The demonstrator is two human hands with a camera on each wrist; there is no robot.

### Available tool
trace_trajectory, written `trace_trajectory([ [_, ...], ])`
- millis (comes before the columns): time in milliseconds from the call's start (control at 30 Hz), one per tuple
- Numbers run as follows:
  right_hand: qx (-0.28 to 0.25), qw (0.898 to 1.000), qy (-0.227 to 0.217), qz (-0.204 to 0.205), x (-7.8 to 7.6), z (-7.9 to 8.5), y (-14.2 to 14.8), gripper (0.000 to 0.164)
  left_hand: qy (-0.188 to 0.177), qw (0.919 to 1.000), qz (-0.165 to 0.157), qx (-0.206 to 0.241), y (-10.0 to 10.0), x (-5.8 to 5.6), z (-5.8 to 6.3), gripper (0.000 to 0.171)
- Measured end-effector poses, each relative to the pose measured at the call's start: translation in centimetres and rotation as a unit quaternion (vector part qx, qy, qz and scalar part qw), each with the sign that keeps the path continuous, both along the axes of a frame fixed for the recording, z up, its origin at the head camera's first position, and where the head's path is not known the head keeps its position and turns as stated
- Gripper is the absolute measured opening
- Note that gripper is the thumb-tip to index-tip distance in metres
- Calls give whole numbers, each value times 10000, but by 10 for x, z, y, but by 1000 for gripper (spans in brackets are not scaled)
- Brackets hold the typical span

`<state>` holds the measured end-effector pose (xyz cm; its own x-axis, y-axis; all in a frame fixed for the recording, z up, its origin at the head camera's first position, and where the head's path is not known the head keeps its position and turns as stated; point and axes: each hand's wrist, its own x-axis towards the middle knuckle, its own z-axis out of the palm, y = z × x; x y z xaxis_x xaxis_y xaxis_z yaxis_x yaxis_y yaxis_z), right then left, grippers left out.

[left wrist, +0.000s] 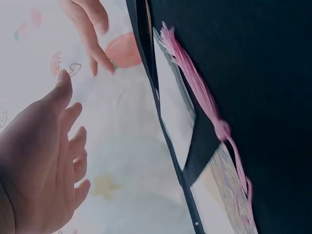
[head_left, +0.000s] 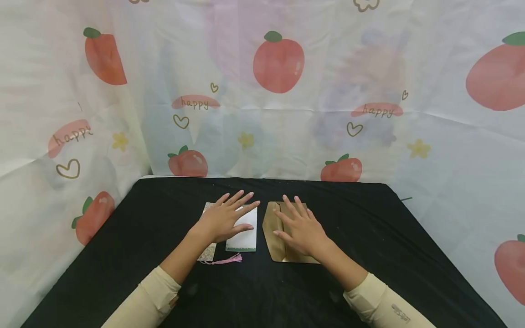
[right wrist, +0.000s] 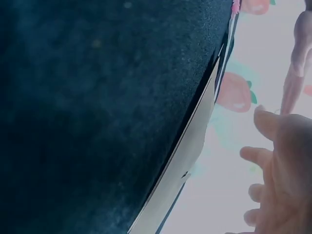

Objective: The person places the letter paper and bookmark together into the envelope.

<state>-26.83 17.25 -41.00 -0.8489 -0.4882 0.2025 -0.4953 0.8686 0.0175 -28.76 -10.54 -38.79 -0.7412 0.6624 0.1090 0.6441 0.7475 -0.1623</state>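
Observation:
Both hands are spread palm down with straight fingers, holding nothing. The left hand [head_left: 221, 222] is over a white card [head_left: 246, 238] with a green lower edge and a patterned bookmark [head_left: 207, 253], partly covering both. From the bookmark's lower end trails a pink tassel [head_left: 233, 259], seen large in the left wrist view as a tassel [left wrist: 197, 85] beside the card [left wrist: 174, 105]. Over a gold-brown envelope [head_left: 271, 230] is the right hand [head_left: 304, 233], hiding part of it. In the right wrist view the envelope [right wrist: 187, 151] lies flat, with the hand [right wrist: 287, 180] raised above it.
A black cloth [head_left: 262, 296] covers the table. Behind and at both sides hangs a pale curtain [head_left: 254, 127] printed with red fruit, hearts and the word "happy". Cream sleeves [head_left: 147, 296] reach in from the near edge.

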Motion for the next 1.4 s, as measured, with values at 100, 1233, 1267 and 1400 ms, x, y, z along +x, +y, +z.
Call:
trace_trajectory([
  [100, 50, 9997, -197, -111, -1, -1, -1, 65, -341, 9989, -225, 209, 5, -1, 1, 72],
  [1233, 124, 9724, -2198, -773, -6, 11, -8, 61, -2126, 9770, -150, -25, 72, -14, -10, 62],
  [1267, 107, 9719, -2221, -771, -6, 11, -7, 61, -2128, 9769, -175, -36, 74, -14, -10, 61],
  [1400, 68, 9715, -2247, -757, -8, 10, -7, 63, -2111, 9771, -244, -99, 79, -16, -8, 52],
])
